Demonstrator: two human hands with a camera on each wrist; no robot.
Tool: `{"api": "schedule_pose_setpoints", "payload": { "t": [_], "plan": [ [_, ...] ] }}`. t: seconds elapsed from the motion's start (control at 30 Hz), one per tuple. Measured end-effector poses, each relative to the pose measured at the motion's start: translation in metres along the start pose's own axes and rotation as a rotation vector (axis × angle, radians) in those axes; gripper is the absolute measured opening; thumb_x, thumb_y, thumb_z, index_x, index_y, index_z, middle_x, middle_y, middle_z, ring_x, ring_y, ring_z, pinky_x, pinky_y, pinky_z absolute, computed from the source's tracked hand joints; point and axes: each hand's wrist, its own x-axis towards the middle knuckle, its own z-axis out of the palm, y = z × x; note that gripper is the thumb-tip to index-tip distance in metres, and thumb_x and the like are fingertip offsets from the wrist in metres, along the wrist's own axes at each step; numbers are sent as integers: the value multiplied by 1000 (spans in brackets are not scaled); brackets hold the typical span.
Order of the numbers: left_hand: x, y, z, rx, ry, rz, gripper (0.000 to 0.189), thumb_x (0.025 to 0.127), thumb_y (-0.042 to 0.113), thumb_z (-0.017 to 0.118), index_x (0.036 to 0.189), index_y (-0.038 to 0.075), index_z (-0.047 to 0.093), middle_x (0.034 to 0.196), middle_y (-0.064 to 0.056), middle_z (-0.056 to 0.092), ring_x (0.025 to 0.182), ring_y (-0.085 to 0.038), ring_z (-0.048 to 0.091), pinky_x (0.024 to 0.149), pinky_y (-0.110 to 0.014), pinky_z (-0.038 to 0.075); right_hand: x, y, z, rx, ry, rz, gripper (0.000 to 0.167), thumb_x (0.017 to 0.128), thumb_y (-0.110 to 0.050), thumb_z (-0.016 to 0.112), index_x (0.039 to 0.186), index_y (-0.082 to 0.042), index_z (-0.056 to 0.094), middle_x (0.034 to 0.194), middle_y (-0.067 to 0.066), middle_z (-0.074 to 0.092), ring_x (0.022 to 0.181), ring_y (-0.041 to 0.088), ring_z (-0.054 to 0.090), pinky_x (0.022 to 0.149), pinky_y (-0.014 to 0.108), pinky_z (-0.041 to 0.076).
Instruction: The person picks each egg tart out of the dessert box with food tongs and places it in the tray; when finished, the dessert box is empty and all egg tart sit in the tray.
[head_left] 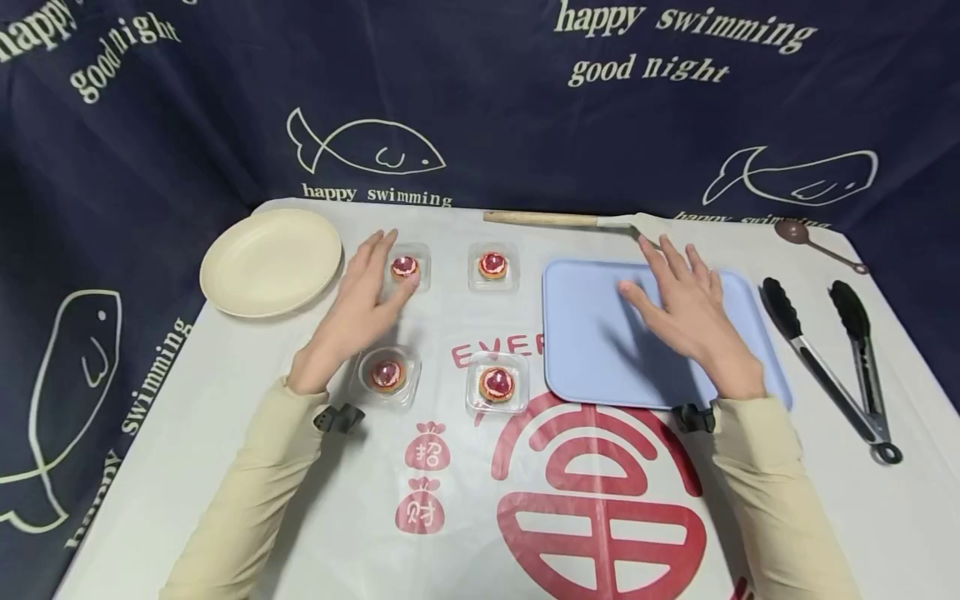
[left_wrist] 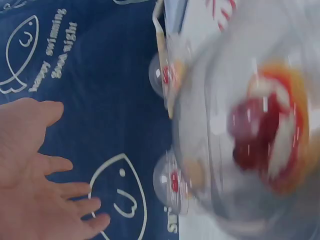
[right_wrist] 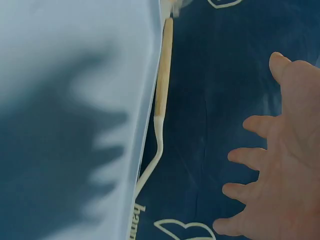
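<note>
My left hand (head_left: 363,296) hovers with spread fingers above the left pair of clear plastic boxes, holding nothing. Partly behind its fingers is the far left tart (head_left: 405,267); the near left tart (head_left: 387,375) sits in its domed box beside the wrist. In the left wrist view a tart (left_wrist: 272,130) looms large and blurred under its dome. Two more boxed tarts, the far one (head_left: 492,265) and the near one (head_left: 497,384), stand to the right. Over the blue tray (head_left: 585,333) my right hand (head_left: 686,308) is held up, fingers apart, casting a shadow on it.
At the far left stands a cream oval plate (head_left: 270,262). A spatula with a wooden handle (head_left: 540,218) lies along the back edge. Right of the tray are black-tipped tongs (head_left: 832,375), spread apart, and a brown spoon (head_left: 795,233). A dark printed curtain (head_left: 495,108) hangs behind.
</note>
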Motion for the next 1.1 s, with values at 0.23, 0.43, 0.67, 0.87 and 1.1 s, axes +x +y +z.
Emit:
{"api": "schedule_pose_setpoints", "payload": {
  "t": [0.23, 0.43, 0.67, 0.87, 1.1],
  "plan": [
    [-14, 21, 16, -136, -147, 41, 71, 98, 25, 58, 152, -3, 21, 156, -22, 25, 145, -34, 23, 120, -47, 19, 1, -17, 11, 19, -75, -51, 75, 98, -52, 47, 158, -19, 16, 162, 18, 12, 147, 44, 5, 109, 72, 9],
    [-31, 34, 40, -284, -262, 3, 77, 96, 21, 61, 153, -2, 14, 152, -24, 31, 139, -35, 36, 114, -46, 33, 3, -30, 27, 54, -109, -162, 73, 97, -42, 56, 155, -11, 24, 159, 21, 21, 144, 45, 19, 112, 66, 17],
    [-49, 43, 63, -362, -366, -70, 95, 87, 21, 74, 153, -3, 10, 146, -27, 37, 134, -37, 42, 114, -46, 32, -1, -52, 43, 126, -221, -297, 75, 93, -36, 65, 151, -1, 32, 155, 21, 32, 143, 38, 26, 116, 55, 23],
    [-62, 39, 82, -378, -391, -68, 110, 74, 14, 85, 151, -8, 9, 143, -29, 37, 132, -39, 42, 114, -46, 33, -7, -77, 55, 136, -348, -376, 79, 88, -39, 72, 147, 1, 38, 148, 18, 42, 138, 32, 36, 112, 50, 34],
    [-68, 31, 94, -301, -368, -14, 111, 71, 6, 84, 151, -9, 8, 149, -29, 31, 139, -37, 33, 118, -45, 24, -9, -91, 69, 130, -411, -449, 80, 84, -40, 76, 142, 5, 45, 138, 16, 51, 127, 29, 47, 105, 45, 43]
  ]
}}
